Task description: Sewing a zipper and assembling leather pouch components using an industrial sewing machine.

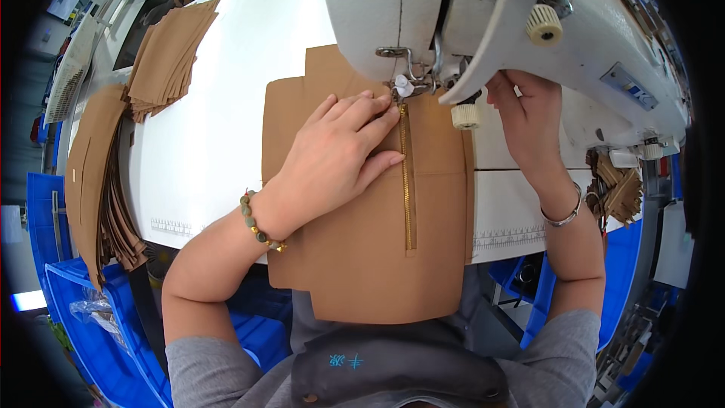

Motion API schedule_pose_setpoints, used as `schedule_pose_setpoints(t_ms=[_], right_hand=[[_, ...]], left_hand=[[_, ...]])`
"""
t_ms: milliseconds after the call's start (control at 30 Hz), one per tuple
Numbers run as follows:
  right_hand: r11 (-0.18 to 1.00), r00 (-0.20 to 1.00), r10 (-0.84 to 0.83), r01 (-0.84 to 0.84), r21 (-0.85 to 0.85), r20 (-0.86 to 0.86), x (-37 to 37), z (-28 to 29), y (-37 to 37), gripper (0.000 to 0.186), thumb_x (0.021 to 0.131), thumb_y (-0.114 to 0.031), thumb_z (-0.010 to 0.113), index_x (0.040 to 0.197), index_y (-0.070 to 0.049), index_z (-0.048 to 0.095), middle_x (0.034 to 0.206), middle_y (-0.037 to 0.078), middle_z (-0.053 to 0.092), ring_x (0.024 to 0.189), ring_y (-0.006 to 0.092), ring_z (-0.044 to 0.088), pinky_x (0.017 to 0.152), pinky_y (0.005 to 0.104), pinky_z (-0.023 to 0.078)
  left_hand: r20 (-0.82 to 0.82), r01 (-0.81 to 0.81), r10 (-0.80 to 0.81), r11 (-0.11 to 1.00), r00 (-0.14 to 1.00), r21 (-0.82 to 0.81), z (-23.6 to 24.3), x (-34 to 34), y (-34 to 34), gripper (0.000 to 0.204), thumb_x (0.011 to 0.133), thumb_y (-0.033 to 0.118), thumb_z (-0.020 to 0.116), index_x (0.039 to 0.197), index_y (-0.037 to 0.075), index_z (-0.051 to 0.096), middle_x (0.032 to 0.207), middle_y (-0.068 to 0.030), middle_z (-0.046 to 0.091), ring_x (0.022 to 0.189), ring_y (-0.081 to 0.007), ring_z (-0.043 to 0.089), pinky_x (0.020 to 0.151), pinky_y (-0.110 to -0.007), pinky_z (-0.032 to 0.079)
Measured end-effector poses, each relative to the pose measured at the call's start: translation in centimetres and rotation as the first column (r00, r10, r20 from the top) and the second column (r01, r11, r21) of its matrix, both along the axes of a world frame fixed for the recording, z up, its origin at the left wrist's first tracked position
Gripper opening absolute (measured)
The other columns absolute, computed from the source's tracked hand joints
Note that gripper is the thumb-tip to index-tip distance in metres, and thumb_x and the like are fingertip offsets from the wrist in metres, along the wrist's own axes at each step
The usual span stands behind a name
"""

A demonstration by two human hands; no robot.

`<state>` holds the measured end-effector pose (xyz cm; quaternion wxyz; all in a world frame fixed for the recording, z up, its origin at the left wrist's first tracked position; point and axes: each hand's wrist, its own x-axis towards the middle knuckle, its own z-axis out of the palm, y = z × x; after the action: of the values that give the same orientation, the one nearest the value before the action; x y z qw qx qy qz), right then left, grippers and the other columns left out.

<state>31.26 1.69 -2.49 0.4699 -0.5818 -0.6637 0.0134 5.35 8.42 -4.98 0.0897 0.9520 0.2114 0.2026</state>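
Note:
A brown leather-like panel [362,272] with cut-out corners lies beneath the sewing machine's needle area, its near end overhanging the table edge toward me. A gold-toothed zipper [409,204] runs along a slot in it, its far end close to the presser foot [404,89]. My left hand [332,147] rests flat on the panel left of the zipper, fingers stretched toward the foot and thumb beside the teeth. Right of the needle, my right hand [529,109] is raised against the machine head [423,7]. Its fingers are bent together, their tips partly hidden by the machine.
Stacks of brown pieces [170,57] lie on the white table [234,98] at the left, with longer strips [94,174] draping over its edge. Small brown scraps [619,189] sit at the right. Blue bins [98,317] stand below on both sides.

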Motion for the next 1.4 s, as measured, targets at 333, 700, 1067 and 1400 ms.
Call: schedule_pose_setpoints(t_ms=[333,700,1067,1400], right_hand=[[0.989,0.989,0.137,-0.133,-0.067,0.05,0.0,-1.3,-0.3,0.015,0.096,-0.012,0.071,0.104,-0.006,0.081,0.084,0.007,0.069,0.07,0.0265,0.061,0.066,0.0348,0.049],[0.969,0.894,0.226,-0.164,-0.187,0.386,-2.4,-4.3,-0.4,0.025,0.095,-0.037,0.073,0.105,-0.017,0.082,0.084,0.008,0.061,0.088,0.0291,0.057,0.079,0.0418,0.045],[0.961,0.817,0.275,-0.222,-0.162,0.506,-2.5,-4.6,-0.8,0.04,0.091,-0.037,0.076,0.12,-0.009,0.076,0.093,0.011,0.071,0.093,0.0316,0.065,0.091,0.0431,0.051],[0.946,0.791,0.324,-0.284,-0.158,0.519,-3.1,-3.7,-1.5,0.053,0.083,-0.04,0.082,0.119,-0.001,0.074,0.102,0.01,0.074,0.1,0.0307,0.065,0.102,0.0433,0.05]], left_hand=[[-0.028,-0.045,0.046,0.998,0.999,0.034,-0.3,-0.2,-0.5,0.051,0.093,0.035,0.075,0.133,0.006,0.068,0.136,-0.0102,0.065,0.121,-0.0321,0.063,0.11,-0.052,0.048],[-0.015,0.004,-0.003,0.998,1.0,0.061,-0.2,-0.4,-0.8,0.039,0.089,0.027,0.078,0.125,0.011,0.076,0.121,-0.0077,0.069,0.114,-0.0276,0.065,0.099,-0.04,0.054],[0.002,0.006,-0.006,0.999,1.0,0.052,-0.3,-0.4,-1.0,0.046,0.089,0.029,0.079,0.129,0.008,0.071,0.129,-0.0115,0.068,0.122,-0.0333,0.064,0.106,-0.043,0.052],[-0.027,0.002,-0.002,1.0,1.0,-0.01,-0.3,-0.8,-1.1,0.073,0.083,0.048,0.081,0.135,0.0,0.064,0.139,-0.0147,0.065,0.132,-0.0365,0.06,0.112,-0.049,0.048]])
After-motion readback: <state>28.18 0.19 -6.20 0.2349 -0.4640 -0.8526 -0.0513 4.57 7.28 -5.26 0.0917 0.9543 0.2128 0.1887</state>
